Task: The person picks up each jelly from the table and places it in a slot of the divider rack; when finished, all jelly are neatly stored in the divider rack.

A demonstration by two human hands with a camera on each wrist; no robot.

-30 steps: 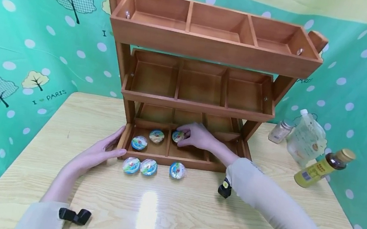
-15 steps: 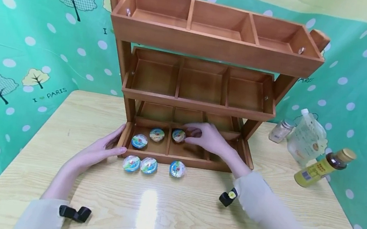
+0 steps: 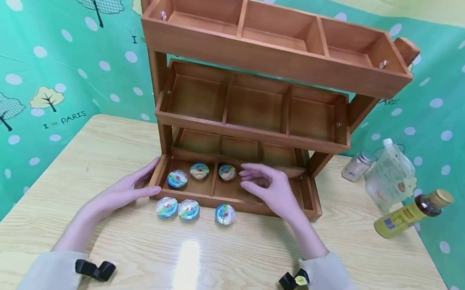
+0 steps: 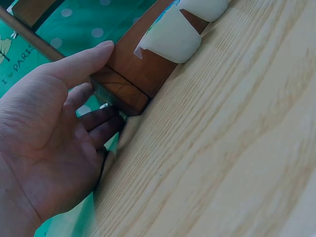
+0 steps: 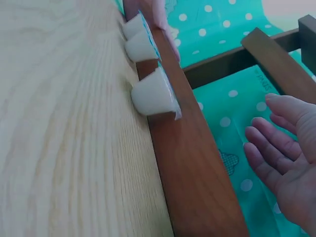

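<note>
A wooden three-tier rack (image 3: 276, 54) stands on the table. My left hand (image 3: 120, 193) rests at the left corner of its bottom tray, thumb on the front board and fingers along the end panel. My right hand (image 3: 272, 190) hangs over that tray with fingers parted and nothing between them. Just left of its fingertips, a small foil-lidded cup (image 3: 226, 172) sits in the middle compartment. Two similar cups, one at the back (image 3: 199, 171) and one at the front (image 3: 177, 179), lie in the left compartment. Three more white cups (image 5: 153, 94) stand in front of the tray.
At the right of the table are a glass jar (image 3: 356, 166), a clear spouted pouch (image 3: 390, 179) and a yellow-labelled bottle (image 3: 405, 218). A green dotted cloth (image 3: 25, 61) hangs behind. The rack's upper tiers overhang the bottom tray.
My right hand has let go of the cup in the middle compartment and drawn back to the right, its fingers parting. The cup stays in the compartment. My left hand has kept its place.
</note>
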